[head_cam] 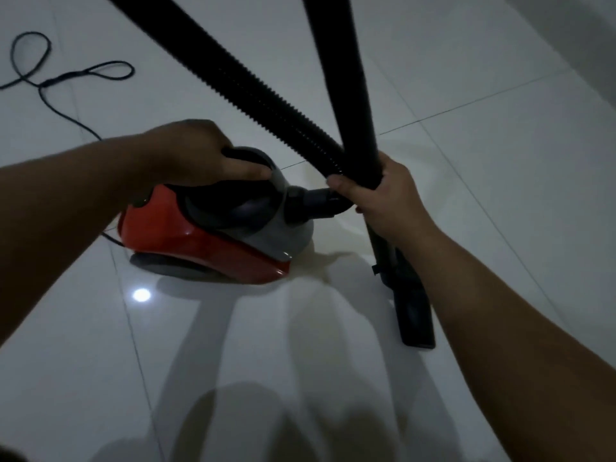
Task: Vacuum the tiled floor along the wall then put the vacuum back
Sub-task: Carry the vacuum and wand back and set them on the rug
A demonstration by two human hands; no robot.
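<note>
Right hand (pixel 383 195) grips wand (pixel 346 78) with hose (pixel 233 75); left hand (pixel 200 155) grips canister vacuum (pixel 213 238) handle. Likely carrying; power cord (pixel 66 75) lies loose on floor, storing remains.

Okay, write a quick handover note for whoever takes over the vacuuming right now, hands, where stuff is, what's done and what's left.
Left hand grips the carry handle of the red vacuum, which sits on the tiled floor.
Right hand grips the wand and the ribbed hose together; floor nozzle is near the floor.
Power cord lies looped on the tiles.
Done: cannot tell how much is vacuumed.
Left: put the vacuum back.
</note>
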